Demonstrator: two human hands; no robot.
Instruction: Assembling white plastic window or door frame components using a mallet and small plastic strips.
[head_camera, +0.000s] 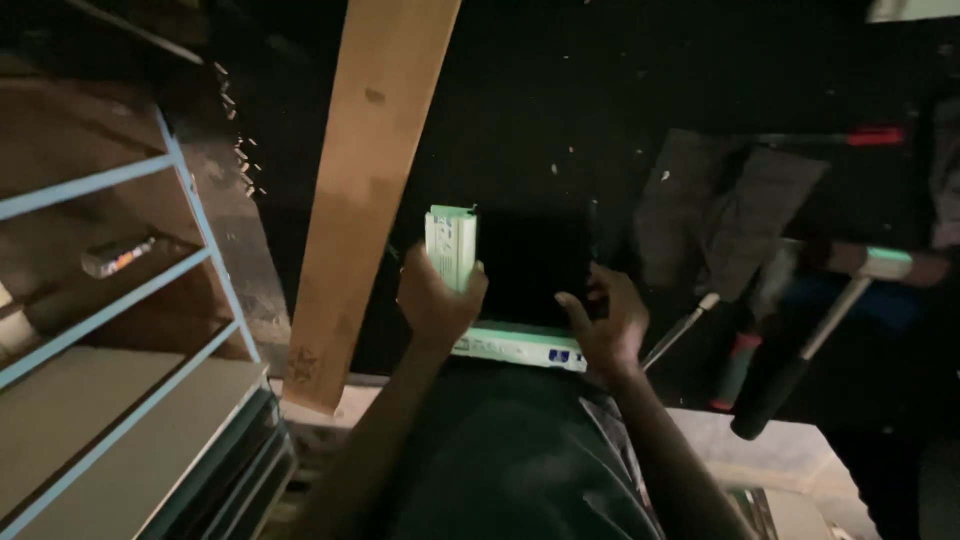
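Note:
My left hand (437, 300) is raised and shut on a small pale green packet (451, 246), held upright. My right hand (607, 320) grips the right side of a flat dark box (530, 270) with a pale green edge (515, 346) along its near side. The box rests against my lap, above my dark shirt. The scene is dim, and the box's top face shows no detail.
A long wooden plank (365, 180) leans upright just left of my hands. A light blue metal shelf frame (110, 290) with boards stands at the left. Long-handled tools (800, 350) and dark cloth (720, 215) lie at the right on the dark floor.

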